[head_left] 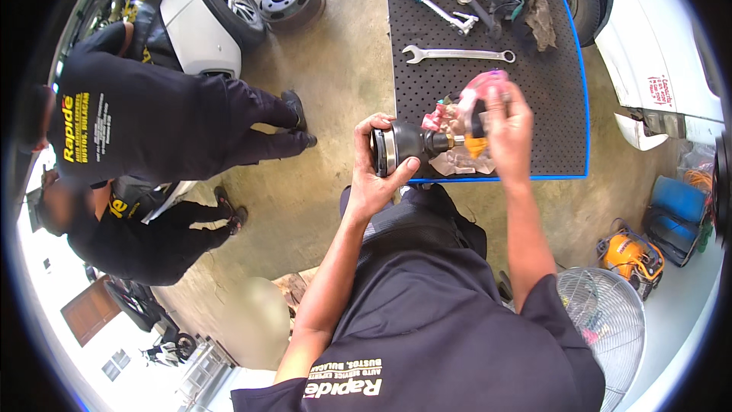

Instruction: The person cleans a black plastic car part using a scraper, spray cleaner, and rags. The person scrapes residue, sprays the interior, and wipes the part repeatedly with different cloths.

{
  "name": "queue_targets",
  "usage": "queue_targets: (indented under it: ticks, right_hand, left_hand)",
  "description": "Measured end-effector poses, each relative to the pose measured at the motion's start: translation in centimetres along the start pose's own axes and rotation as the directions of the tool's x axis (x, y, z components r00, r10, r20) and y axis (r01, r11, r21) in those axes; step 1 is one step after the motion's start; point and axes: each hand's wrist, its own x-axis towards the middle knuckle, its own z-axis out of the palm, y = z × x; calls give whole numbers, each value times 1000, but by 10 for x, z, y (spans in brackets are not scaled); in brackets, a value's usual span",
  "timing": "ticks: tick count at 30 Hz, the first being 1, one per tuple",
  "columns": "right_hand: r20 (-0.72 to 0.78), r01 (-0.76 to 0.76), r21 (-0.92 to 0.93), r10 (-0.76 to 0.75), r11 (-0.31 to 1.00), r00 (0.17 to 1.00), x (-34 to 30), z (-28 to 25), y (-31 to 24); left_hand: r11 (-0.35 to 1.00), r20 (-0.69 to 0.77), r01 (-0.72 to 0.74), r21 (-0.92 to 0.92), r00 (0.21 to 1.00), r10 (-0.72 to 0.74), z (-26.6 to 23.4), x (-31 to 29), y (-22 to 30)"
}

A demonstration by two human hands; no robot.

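Just off the near left edge of a black perforated bench mat, my left hand (379, 172) grips a black rubber-booted joint (404, 146). The joint lies sideways, with a metal band at its left end and a narrower stud at its right. Around the stud end, my right hand (509, 126) is closed on a crumpled pink-red piece (482, 90) that looks like a rag or plastic; motion blurs it. A yellow-orange bit (476, 146) shows below those fingers. Crumpled pinkish wrapping (463, 162) lies on the mat beneath the joint.
The blue-edged mat (549, 149) holds a combination wrench (458, 54), a ratchet (433, 5) and several other tools. Two people in dark shirts (152, 103) stand at left beside a white car. A fan (598, 328) and an orange machine (630, 256) are at right.
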Motion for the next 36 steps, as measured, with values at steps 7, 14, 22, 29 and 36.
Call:
queue_targets:
  ticks: [7, 14, 22, 29, 36]
  right_hand:
    - [453, 249, -427, -33, 869, 891, -39, 27, -34]
    - [362, -84, -311, 200, 947, 910, -13, 45, -12]
    - [361, 266, -810, 87, 523, 929, 49, -51, -10]
    - [454, 582, -611, -365, 536, 813, 140, -45, -13]
    - [442, 481, -867, -243, 131, 863, 231, 3, 24]
  left_hand:
    - [978, -84, 55, -200, 994, -73, -8, -13, -10]
    - [999, -94, -48, -26, 995, 45, -2, -19, -19]
    - [998, -336, -1, 60, 942, 22, 39, -31, 4]
    - [969, -581, 82, 234, 810, 72, 96, -51, 28]
    - [992, -725, 120, 33, 686, -59, 124, -68, 14]
